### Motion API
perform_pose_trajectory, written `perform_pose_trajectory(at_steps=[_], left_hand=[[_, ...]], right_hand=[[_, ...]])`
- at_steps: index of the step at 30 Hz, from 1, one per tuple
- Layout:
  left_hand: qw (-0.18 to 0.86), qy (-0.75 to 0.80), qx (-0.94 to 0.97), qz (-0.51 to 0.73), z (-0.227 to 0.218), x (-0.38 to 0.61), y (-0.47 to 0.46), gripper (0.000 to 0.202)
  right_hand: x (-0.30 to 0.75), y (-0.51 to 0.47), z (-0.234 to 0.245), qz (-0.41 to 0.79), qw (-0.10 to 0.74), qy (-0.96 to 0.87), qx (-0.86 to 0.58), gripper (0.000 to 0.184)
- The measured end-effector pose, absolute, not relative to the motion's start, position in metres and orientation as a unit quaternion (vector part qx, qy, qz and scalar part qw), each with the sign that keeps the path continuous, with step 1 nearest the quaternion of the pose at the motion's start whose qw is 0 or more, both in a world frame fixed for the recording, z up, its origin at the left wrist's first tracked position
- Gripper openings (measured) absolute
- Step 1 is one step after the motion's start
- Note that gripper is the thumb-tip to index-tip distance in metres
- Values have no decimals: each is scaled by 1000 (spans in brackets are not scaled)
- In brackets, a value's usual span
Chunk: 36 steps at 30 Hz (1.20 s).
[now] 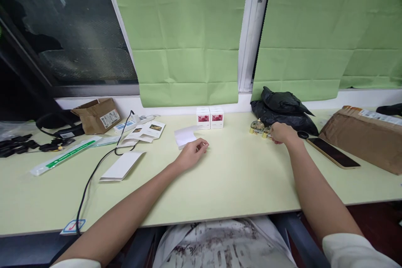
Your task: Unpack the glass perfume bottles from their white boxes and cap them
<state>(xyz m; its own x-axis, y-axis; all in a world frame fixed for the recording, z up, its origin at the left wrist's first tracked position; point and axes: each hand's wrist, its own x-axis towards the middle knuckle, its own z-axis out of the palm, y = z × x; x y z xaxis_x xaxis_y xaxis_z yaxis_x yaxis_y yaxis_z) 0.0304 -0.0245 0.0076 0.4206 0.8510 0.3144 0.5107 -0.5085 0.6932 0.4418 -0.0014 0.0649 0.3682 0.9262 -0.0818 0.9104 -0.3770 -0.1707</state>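
My left hand (pixel 192 153) rests on the table with its fingers loosely curled and a gap between them; nothing shows in it. Just behind it lies an unfolded white paper piece (pixel 184 137). On the right, my right hand (pixel 282 132) is closed at a cluster of small clear glass bottles with gold caps (pixel 257 126). Its fingertips are on one gold-capped bottle (pixel 266 133), partly hidden by the hand. Two stacks of small white boxes with red pictures (pixel 210 118) stand at the back, between the hands.
Black plastic bags (pixel 284 113), a phone (pixel 333 153) and a brown parcel (pixel 364 138) lie to the right. On the left are flattened white cartons (pixel 122 166), an opened cardboard box (pixel 97 116), a green-striped plastic packet (pixel 67 155) and a black cable (pixel 91 178) crossing the table.
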Motion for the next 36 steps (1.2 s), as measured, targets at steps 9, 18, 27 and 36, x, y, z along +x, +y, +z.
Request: perform_pose_trajectory(at_steps=[9,18,27,36], left_hand=[[2,413,848,331,22,16,-14,29],[-196,598,720,293,16,-16,14,62],[-25,534,766,357,17,-5,7,30],[400,425,626,517,6,23,6,47]], right_hand=[[413,0,63,-51,132,-553,-821,42],[342,-4,45,-92,120,-702,-696,44],[304,-11,9,101,205,-815,-532,27],[286,-9,-3,443,415,-695,-385,48]])
